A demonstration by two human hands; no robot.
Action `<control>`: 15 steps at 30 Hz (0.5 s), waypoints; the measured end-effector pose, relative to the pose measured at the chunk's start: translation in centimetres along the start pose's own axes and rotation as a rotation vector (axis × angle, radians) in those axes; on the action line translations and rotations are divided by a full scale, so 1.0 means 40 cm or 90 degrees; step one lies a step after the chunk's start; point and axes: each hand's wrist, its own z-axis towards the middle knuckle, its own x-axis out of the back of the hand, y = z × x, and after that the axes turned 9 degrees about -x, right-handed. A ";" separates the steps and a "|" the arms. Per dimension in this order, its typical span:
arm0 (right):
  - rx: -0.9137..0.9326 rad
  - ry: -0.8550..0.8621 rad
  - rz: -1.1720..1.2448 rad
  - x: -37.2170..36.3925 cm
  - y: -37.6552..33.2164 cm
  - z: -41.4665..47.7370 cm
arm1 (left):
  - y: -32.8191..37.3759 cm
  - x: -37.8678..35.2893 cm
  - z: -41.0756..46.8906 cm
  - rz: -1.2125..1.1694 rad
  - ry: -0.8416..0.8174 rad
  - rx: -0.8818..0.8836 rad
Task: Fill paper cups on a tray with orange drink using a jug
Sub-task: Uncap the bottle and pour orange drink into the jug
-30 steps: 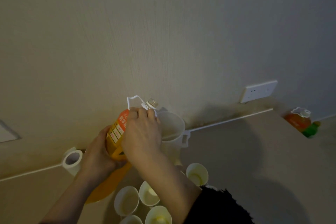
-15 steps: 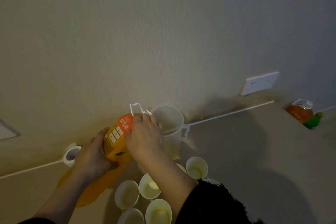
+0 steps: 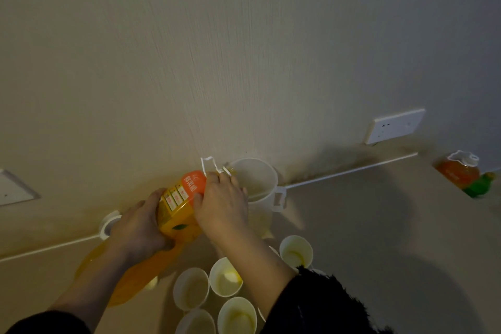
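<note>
Fingers (image 3: pixel 150 199) of our left hand (image 3: pixel 137 228) wrap the orange bottle (image 3: pixel 176 209); our right hand (image 3: pixel 222 206) clamps its shoulder, mouth tipped at the white jug (image 3: pixel 257 179) rim. Risk, we judge: the heavy bottle glugs, overshoots the rim and splashes the worktop (image 3: pixel 366 225) and the paper cups (image 3: pixel 226 276) just below. Label (image 3: pixel 187 187): white Chinese characters on orange, which we can't read.

left hand (image 3: pixel 139 229) curled in grip, right hand (image 3: pixel 222 207) likewise

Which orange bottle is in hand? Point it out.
The tilted bottle beside the white jug, gripped by the left hand and right hand; the other bottle stands untouched at far right.
</note>
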 end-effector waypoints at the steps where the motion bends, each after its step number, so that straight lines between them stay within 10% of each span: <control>1: -0.002 -0.004 0.002 0.000 0.001 -0.001 | 0.002 0.004 -0.001 0.002 -0.005 0.001; 15: -0.005 -0.017 0.021 0.012 0.012 -0.009 | 0.014 0.018 -0.002 0.037 -0.041 0.002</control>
